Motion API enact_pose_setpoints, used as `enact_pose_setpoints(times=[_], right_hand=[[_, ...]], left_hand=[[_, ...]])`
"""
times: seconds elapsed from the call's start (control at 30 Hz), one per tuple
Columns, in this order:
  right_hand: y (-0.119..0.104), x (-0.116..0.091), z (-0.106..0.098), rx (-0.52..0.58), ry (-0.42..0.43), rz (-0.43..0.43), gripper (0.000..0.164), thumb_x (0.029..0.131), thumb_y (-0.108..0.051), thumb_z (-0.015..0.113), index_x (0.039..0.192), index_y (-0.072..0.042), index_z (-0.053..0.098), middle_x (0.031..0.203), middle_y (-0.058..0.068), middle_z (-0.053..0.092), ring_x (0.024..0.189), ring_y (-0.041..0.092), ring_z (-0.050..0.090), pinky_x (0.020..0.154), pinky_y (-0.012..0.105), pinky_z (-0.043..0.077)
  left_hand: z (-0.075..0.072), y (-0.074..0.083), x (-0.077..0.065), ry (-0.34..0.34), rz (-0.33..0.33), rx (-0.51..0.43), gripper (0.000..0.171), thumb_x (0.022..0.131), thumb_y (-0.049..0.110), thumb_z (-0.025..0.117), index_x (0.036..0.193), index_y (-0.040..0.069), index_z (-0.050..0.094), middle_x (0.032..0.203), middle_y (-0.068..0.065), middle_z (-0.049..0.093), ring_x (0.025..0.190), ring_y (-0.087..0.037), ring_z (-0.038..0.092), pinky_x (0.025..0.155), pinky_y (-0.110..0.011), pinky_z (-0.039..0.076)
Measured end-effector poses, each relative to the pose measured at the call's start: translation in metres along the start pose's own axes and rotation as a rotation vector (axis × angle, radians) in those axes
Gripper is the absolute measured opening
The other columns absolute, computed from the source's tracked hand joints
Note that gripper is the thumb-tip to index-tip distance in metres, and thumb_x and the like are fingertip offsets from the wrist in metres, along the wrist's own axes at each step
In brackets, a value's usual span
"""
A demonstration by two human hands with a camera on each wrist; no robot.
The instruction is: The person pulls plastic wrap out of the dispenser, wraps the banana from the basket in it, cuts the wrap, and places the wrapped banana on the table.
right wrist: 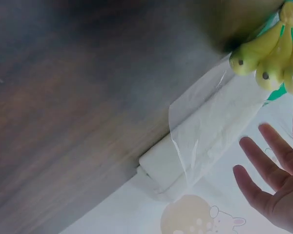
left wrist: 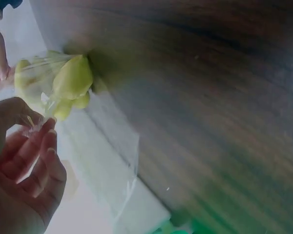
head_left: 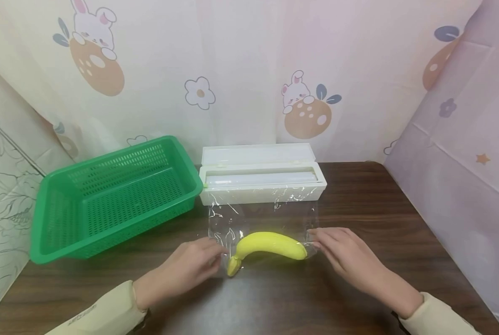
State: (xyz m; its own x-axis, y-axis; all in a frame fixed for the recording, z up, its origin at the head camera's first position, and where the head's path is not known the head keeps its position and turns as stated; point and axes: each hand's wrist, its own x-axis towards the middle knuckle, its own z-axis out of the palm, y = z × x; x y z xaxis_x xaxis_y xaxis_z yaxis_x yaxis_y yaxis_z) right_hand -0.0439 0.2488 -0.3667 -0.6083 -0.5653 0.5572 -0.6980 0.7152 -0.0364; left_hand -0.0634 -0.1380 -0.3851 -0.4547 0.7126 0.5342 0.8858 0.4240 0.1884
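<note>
A bunch of yellow bananas (head_left: 270, 243) lies between my hands, its stem toward the left hand. The head view shows mainly its upper banana; others show in the right wrist view (right wrist: 278, 53). Clear cling film (head_left: 266, 216) runs from a white dispenser box (head_left: 262, 195) to the bananas and partly covers them. My left hand (head_left: 195, 263) pinches bunched film near the stem, between thumb and fingertips. At the far tips, my right hand (head_left: 350, 256) pinches the film's other side; three of its fingers (right wrist: 266, 163) are spread, and its thumb is hidden in the right wrist view.
The dispenser's lid (head_left: 258, 153) stands raised behind a white roll (head_left: 262, 178). A green perforated basket (head_left: 65, 249) sits on the left of the dark wooden table (head_left: 358, 195), close to the box. Printed curtains (head_left: 241, 51) hang behind the table.
</note>
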Motion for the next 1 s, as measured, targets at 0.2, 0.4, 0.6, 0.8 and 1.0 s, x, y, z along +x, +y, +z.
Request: enact_pose_setpoints(times=[0.2, 0.4, 0.6, 0.8, 1.0], right_hand=[[0.003, 0.009, 0.007, -0.021, -0.107, 0.049, 0.021, 0.111, -0.028, 0.054, 0.102, -0.016, 0.069, 0.094, -0.002, 0.076, 0.094, 0.025, 0.075, 0.086, 0.050, 0.060], [0.000, 0.019, 0.012, -0.028, -0.244, 0.147, 0.016, 0.100, -0.018, 0.070, 0.089, -0.023, 0.060, 0.079, -0.011, 0.061, 0.082, 0.017, 0.068, 0.082, 0.049, 0.059], [-0.003, 0.024, 0.020, -0.011, -0.263, 0.202, 0.014, 0.097, -0.026, 0.076, 0.093, -0.022, 0.063, 0.090, -0.008, 0.059, 0.077, 0.013, 0.057, 0.071, 0.038, 0.054], [-0.003, 0.024, 0.029, -0.007, -0.130, 0.134, 0.023, 0.089, -0.026, 0.079, 0.086, -0.019, 0.057, 0.076, -0.009, 0.044, 0.062, 0.007, 0.038, 0.056, 0.023, 0.031], [-0.004, 0.020, 0.033, 0.016, 0.004, 0.143, 0.026, 0.090, -0.037, 0.077, 0.082, -0.019, 0.059, 0.062, -0.015, 0.051, 0.057, 0.000, 0.041, 0.055, 0.022, 0.034]], left_hand=[[0.008, -0.004, 0.002, -0.028, -0.130, -0.046, 0.032, 0.076, -0.010, 0.078, 0.103, 0.006, 0.071, 0.085, 0.001, 0.070, 0.078, -0.011, 0.067, 0.066, -0.017, 0.058], [0.018, -0.009, 0.006, -0.045, -0.218, -0.111, 0.039, 0.078, -0.014, 0.073, 0.109, 0.007, 0.065, 0.086, -0.003, 0.068, 0.075, -0.012, 0.063, 0.062, -0.018, 0.056], [0.030, -0.014, 0.011, -0.053, -0.227, -0.203, 0.035, 0.079, -0.017, 0.069, 0.105, 0.006, 0.066, 0.091, -0.006, 0.074, 0.082, -0.017, 0.067, 0.073, -0.024, 0.060], [0.039, -0.009, 0.014, -0.018, -0.228, -0.151, 0.026, 0.082, -0.012, 0.078, 0.101, 0.004, 0.069, 0.095, -0.005, 0.069, 0.087, -0.019, 0.066, 0.079, -0.025, 0.061], [0.037, 0.000, 0.017, -0.015, -0.297, -0.043, 0.017, 0.082, -0.005, 0.082, 0.087, 0.005, 0.070, 0.084, 0.000, 0.059, 0.076, -0.014, 0.056, 0.068, -0.022, 0.054]])
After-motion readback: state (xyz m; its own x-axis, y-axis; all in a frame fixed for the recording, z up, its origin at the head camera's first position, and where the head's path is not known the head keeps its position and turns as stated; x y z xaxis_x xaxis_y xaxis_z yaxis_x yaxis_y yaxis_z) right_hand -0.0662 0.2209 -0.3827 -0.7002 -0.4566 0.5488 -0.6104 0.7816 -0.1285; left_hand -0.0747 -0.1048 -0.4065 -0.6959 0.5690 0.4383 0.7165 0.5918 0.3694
